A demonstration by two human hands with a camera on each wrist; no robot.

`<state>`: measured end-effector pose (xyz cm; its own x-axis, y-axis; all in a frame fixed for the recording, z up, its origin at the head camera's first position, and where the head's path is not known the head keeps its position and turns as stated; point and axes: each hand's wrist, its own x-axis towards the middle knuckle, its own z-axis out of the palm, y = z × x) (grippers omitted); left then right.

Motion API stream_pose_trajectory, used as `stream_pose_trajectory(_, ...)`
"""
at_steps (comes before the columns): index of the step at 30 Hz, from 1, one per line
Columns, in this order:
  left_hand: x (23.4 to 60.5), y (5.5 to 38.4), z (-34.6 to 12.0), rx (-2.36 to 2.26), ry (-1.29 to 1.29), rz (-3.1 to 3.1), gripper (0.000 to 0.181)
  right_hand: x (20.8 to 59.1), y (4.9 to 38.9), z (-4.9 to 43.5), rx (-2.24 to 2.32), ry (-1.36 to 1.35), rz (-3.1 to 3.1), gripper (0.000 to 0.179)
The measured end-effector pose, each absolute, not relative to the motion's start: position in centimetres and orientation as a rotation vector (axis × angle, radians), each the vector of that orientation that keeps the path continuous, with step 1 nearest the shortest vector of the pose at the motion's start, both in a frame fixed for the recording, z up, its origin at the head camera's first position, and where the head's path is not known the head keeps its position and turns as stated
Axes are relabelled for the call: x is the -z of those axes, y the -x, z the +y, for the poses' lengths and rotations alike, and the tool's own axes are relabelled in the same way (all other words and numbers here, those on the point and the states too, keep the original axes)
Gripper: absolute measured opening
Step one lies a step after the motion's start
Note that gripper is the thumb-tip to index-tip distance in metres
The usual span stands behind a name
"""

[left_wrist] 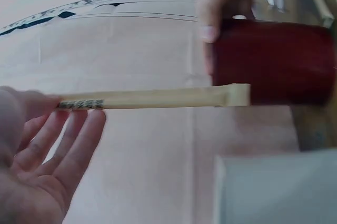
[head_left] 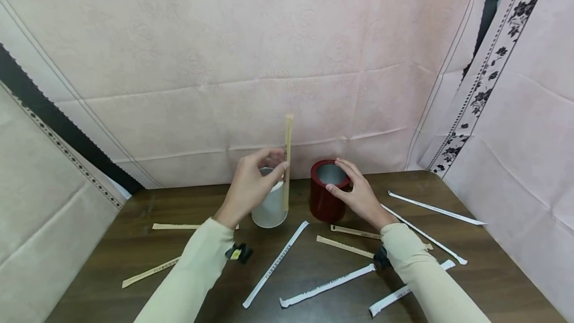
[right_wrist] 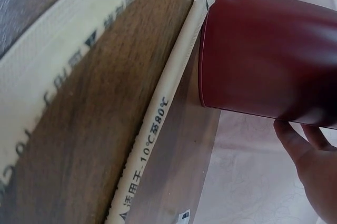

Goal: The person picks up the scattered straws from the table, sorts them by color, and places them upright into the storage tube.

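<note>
My left hand (head_left: 253, 181) pinches a tan paper-wrapped straw (head_left: 288, 136) between thumb and fingers, holding it upright by the right side of a white cylindrical cup (head_left: 268, 213). Dark print shows on the wrapper of that straw (left_wrist: 168, 98) in the left wrist view. To the right stands a dark red cylindrical cup (head_left: 326, 203) with a grey inside. My right hand (head_left: 358, 193) holds it near the rim, thumb at the front and fingers on the far right side. In the right wrist view, fingertips touch the wall of the red cup (right_wrist: 268, 56).
Several white-wrapped straws (head_left: 275, 264) lie across the front and right of the brown table (head_left: 260, 293). Tan-wrapped straws (head_left: 345, 246) lie before the red cup and at the left. Pale cloth (head_left: 251, 54) hangs behind the table and along both sides.
</note>
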<state>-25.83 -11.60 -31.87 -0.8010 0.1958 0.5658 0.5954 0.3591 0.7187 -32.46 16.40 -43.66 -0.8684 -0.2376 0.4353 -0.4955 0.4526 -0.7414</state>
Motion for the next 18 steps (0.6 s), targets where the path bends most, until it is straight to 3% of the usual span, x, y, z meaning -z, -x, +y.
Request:
stream_pose_trajectory(8, 29.4, 29.4, -7.3, 1.598, 0.711, -2.007, 0.024, 44.2, 32.6, 16.6, -1.385, -0.623, -2.414, 0.073)
stream_pose_trajectory(18, 32.1, 33.2, -3.4, 1.380, 0.690, -2.196, 0.024, 44.1, 32.8, 16.4, -1.363, -0.645, -2.390, 0.074)
